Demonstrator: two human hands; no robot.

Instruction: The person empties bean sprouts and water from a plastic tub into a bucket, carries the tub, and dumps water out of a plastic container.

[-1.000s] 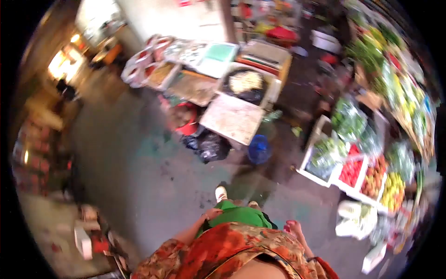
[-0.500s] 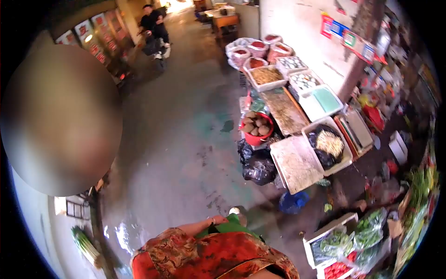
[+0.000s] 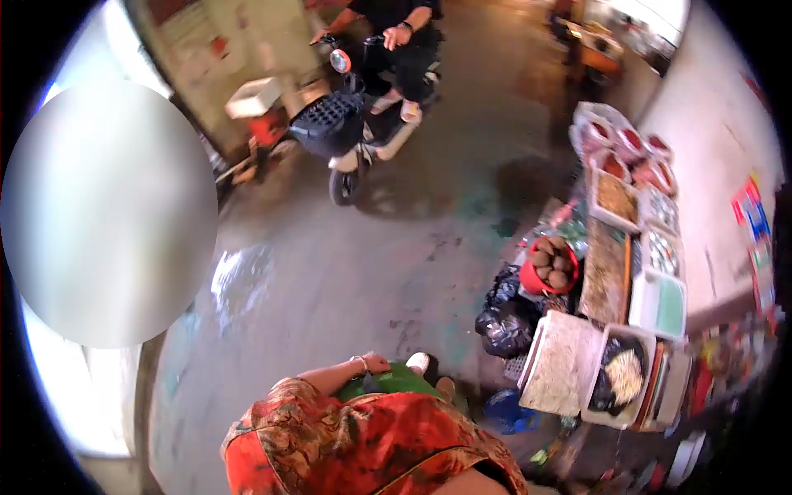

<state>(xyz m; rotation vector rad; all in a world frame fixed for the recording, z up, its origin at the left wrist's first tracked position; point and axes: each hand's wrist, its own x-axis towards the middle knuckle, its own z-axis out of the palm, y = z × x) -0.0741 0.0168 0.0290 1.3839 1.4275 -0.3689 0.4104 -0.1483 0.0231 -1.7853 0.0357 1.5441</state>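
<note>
My left hand (image 3: 377, 363), with a light bracelet at the wrist, is in front of my red patterned top (image 3: 363, 437). Its fingers look curled closed, and what they hold, if anything, is hidden. Just below and beside this hand lies a smooth green thing (image 3: 404, 379), partly covered by my top; its kind does not show. A small dark piece (image 3: 371, 383) hangs under the fingers. One white shoe (image 3: 418, 363) shows beyond the green thing. On my right side only bare arm (image 3: 474, 483) is visible at the bottom edge, and the right hand is out of view.
Ahead, a person (image 3: 404, 41) rides a scooter (image 3: 355, 144) with a front basket. To the right stand trays of goods (image 3: 617, 200), a red bucket (image 3: 536, 279) of brown roundish produce, black bags (image 3: 505, 328) and a blue container (image 3: 507, 412). The floor (image 3: 330, 272) has wet patches.
My view has swung left, so the stall sits farther right. The scooter and rider have come much closer. My left hand remains by the green thing.
</note>
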